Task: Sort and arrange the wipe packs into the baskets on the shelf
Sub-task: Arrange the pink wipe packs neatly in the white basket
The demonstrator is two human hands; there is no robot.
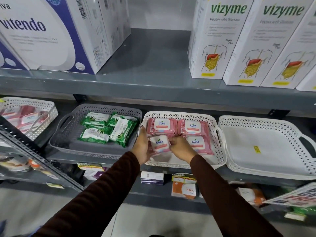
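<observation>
A pink Kara wipe pack (159, 144) is held between the left hand (142, 147) and right hand (182, 147), low in the white basket (179, 165), probably to be lined up beside the other pink packs (177, 128).

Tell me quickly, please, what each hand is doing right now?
Left hand: closed on the left edge of the pink Kara wipe pack, inside the white basket.
Right hand: closed on the same pack's right side.
</observation>
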